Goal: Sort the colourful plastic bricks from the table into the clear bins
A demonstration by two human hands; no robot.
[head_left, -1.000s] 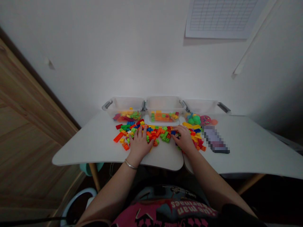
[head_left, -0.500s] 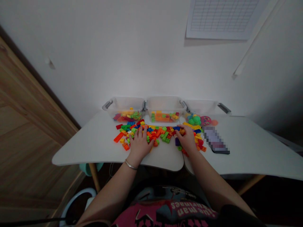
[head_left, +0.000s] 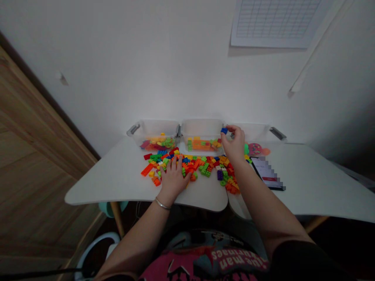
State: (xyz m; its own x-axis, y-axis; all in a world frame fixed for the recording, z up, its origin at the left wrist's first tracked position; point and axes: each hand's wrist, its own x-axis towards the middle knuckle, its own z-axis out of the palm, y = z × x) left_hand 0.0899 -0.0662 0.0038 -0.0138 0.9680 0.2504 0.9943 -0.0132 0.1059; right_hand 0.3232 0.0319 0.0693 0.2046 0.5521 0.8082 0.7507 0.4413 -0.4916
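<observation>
Colourful toy building bricks (head_left: 205, 168) lie heaped across the middle of the white table. My left hand (head_left: 174, 177) rests on the left part of the heap, palm down with its fingers spread. Pinched between thumb and fingers of my right hand (head_left: 235, 144) is a blue building brick (head_left: 224, 130). That hand is raised above the heap, near the right end of the middle clear plastic bin (head_left: 203, 127). This bin has orange, green and yellow bricks inside. The left clear bin (head_left: 156, 127) holds mixed bricks too. My right hand partly hides the right clear bin (head_left: 258, 130).
Green, pink and orange toy pieces (head_left: 254, 149) show at the right bin. A phone (head_left: 268, 173) lies on the white table (head_left: 310, 183) right of the bricks. The wall stands behind the bins, with a printed grid sheet (head_left: 272, 23) on it. A wooden panel (head_left: 38, 156) is at left.
My right hand has risen from the heap up to the bins, lifting a blue brick out. My left hand stays spread on the bricks.
</observation>
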